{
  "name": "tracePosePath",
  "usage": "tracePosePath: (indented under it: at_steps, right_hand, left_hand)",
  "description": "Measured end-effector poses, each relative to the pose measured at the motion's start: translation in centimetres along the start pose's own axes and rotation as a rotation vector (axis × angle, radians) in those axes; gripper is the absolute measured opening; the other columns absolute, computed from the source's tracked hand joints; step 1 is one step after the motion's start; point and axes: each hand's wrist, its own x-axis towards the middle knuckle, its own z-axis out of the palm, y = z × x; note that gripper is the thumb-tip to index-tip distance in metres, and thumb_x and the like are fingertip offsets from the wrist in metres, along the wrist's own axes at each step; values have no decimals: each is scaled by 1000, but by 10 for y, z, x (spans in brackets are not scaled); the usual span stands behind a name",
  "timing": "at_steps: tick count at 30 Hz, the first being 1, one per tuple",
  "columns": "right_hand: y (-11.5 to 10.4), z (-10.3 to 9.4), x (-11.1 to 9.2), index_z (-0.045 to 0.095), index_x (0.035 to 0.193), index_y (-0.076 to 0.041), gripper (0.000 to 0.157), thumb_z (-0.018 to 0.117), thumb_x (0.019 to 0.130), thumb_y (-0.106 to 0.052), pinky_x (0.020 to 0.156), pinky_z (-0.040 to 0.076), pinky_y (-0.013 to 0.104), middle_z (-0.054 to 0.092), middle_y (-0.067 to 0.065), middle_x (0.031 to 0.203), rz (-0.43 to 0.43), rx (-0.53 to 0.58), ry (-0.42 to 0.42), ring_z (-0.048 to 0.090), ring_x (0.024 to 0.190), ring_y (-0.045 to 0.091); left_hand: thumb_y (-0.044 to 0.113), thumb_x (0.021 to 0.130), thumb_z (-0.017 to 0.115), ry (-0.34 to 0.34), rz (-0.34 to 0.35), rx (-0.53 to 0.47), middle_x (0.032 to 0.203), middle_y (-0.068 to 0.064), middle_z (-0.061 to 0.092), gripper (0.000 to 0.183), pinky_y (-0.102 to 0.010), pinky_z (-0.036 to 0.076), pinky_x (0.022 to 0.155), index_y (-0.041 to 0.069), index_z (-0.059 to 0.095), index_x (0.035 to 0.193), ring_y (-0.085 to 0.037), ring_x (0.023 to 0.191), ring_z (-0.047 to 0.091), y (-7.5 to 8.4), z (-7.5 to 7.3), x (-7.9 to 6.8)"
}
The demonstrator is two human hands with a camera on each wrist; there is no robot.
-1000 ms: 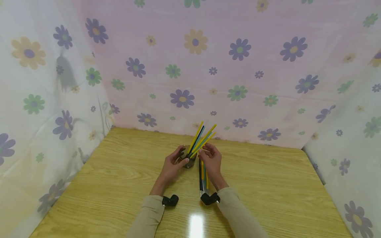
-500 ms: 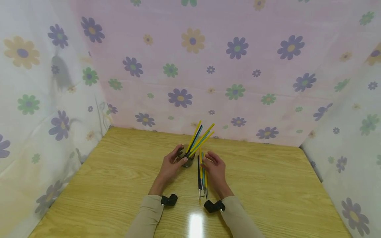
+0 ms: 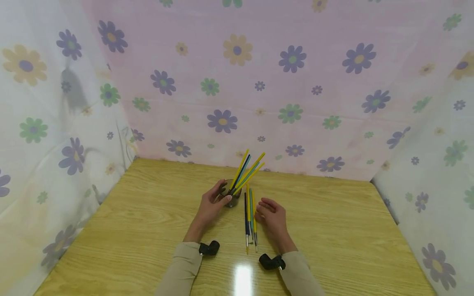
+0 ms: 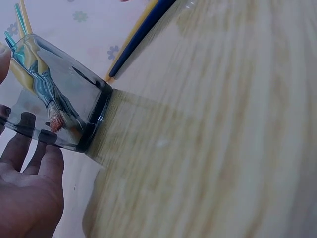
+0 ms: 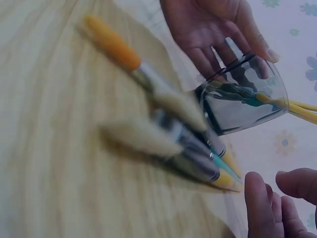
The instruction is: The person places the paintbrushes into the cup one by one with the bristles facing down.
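Observation:
My left hand (image 3: pixel 211 209) grips a smoky, see-through drinking glass (image 4: pixel 74 87), thumb on the near side and fingers round the far side. Several paintbrushes (image 3: pixel 240 168) stand in it, bristles down (image 4: pixel 55 120), their yellow, teal and dark blue handles fanned above the rim. To the right of the glass, a bunch of loose paintbrushes (image 3: pixel 246 213) lies on the table, bristle ends toward me. Just right of this bunch is my right hand (image 3: pixel 275 218), fingers loosely bent and holding nothing. In the right wrist view, the nearest bristles (image 5: pixel 143 136) are blurred.
The wood-grain table (image 3: pixel 333 230) spreads to both sides. A flowered cloth (image 3: pixel 259 65) hangs behind it and along both sides. Black wrist cameras (image 3: pixel 272 262) sit at both sleeve cuffs. Light glares off the table (image 3: pixel 243 279) near the front.
My right hand has drawn back from the brush handles by the glass, toward me and to the right, uncovering the loose brushes. My left hand still holds the glass in about the same place.

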Motion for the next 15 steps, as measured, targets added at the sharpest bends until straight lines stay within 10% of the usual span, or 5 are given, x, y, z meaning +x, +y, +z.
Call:
tracePosePath:
  at_steps: [15]
  right_hand:
    - [-5,5,-10,67,114,10,43,75,72,8,73,61,32,70,24,107,-156,-466,74,70,86,25]
  left_hand:
    - [7,99,67,5,-15,3,160,-12,42,68,-46,29,124,4,34,158,-33,149,35,2,1,0]
